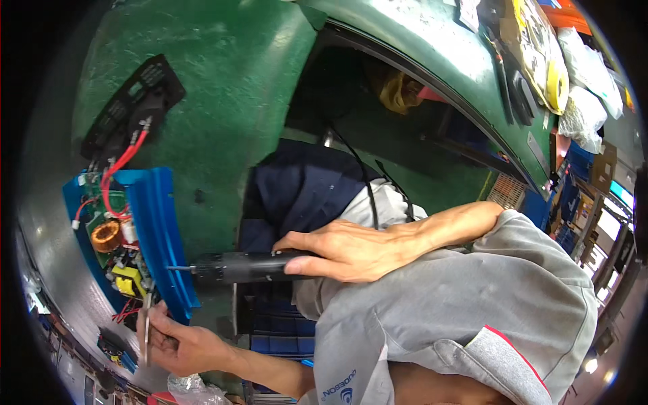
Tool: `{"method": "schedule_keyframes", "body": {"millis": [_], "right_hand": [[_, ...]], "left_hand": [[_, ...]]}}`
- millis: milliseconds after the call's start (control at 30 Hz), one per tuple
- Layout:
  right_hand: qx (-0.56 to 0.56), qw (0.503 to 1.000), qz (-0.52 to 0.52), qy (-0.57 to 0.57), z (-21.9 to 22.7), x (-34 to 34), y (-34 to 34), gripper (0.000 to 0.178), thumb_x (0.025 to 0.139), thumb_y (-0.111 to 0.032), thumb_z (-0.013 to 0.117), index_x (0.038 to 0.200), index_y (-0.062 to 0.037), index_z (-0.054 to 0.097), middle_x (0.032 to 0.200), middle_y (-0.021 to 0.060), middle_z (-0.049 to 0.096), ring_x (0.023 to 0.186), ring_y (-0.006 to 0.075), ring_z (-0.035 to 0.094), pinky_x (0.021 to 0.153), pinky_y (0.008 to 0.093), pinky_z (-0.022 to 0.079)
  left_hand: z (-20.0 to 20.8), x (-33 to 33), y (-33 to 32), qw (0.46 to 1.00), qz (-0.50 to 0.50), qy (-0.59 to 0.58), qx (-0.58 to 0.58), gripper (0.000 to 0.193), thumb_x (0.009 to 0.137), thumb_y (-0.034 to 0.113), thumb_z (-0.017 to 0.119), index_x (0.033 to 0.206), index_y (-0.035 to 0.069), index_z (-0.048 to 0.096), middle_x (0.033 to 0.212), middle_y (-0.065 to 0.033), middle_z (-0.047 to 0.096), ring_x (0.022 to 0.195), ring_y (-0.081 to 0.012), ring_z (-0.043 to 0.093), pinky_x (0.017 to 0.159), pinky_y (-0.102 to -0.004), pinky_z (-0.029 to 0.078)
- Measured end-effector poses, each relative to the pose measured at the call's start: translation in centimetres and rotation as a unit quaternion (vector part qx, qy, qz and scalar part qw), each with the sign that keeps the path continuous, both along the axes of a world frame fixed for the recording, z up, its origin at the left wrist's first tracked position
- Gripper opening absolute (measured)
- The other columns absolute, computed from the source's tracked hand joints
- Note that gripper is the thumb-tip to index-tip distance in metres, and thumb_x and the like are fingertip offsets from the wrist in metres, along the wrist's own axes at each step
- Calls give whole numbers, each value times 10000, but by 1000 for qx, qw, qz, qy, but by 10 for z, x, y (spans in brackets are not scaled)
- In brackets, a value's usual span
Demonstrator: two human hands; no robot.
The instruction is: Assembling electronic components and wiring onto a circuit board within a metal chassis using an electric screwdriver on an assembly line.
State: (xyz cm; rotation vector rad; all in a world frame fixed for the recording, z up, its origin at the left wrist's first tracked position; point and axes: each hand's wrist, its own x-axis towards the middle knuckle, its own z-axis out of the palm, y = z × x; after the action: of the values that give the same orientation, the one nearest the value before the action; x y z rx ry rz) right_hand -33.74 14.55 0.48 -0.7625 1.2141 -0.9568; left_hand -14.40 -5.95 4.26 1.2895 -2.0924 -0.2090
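My right hand [347, 251] is wrapped round a black electric screwdriver [233, 268], held level with its thin bit pointing left. The bit's tip is at the side wall of a blue metal housing [158, 223]; whether it touches a screw I cannot tell. Inside the housing sits a circuit board with a copper coil [106, 237] and a yellow transformer [127, 280]. My left hand [185, 345] pinches a thin, flat metal strip [146, 331], perhaps tweezers, at the housing's lower end. Red wires [125, 164] run from the board to a dark end panel [131, 104].
The green work surface [223, 88] lies under the housing. Another small circuit board [116, 349] is beyond my left hand, and a clear plastic bag [196, 389] is close to that forearm. Yellow tape [557, 84] and white bags [582, 115] are at the upper right.
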Motion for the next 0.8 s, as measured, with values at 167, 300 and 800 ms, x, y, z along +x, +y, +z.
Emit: {"method": "schedule_keyframes", "body": {"millis": [167, 300, 800], "right_hand": [[36, 991, -27, -129, -4, 2, 4, 577, 1098, -491, 322, 1243, 12, 564, 1101, 181, 643, 1062, 264, 611, 925, 392, 463], [116, 971, -4, -209, 2, -3, 4, 610, 1097, -523, 296, 1084, -2, 613, 899, 46, 612, 873, 147, 558, 836, 322, 470], [182, 938, 34, -293, 1, -8, 1, 748, 1057, -633, 228, 1296, -7, 560, 820, 50, 630, 724, 117, 559, 668, 269, 443]], "left_hand": [[3, -5, 6, 996, -92, 2, 13, 151, 1026, 18, 542, 1100, -112, 521, 1020, -199, 672, 767, -236, 688, 693, -298, 585], [2, -5, 6, 991, -131, 21, 17, 128, 1005, -11, 563, 1083, -107, 530, 993, -205, 662, 772, -247, 678, 674, -306, 580], [5, 3, 0, 984, -155, 79, 45, 131, 946, -56, 636, 1059, -89, 580, 962, -192, 697, 805, -262, 669, 662, -322, 579]]}}
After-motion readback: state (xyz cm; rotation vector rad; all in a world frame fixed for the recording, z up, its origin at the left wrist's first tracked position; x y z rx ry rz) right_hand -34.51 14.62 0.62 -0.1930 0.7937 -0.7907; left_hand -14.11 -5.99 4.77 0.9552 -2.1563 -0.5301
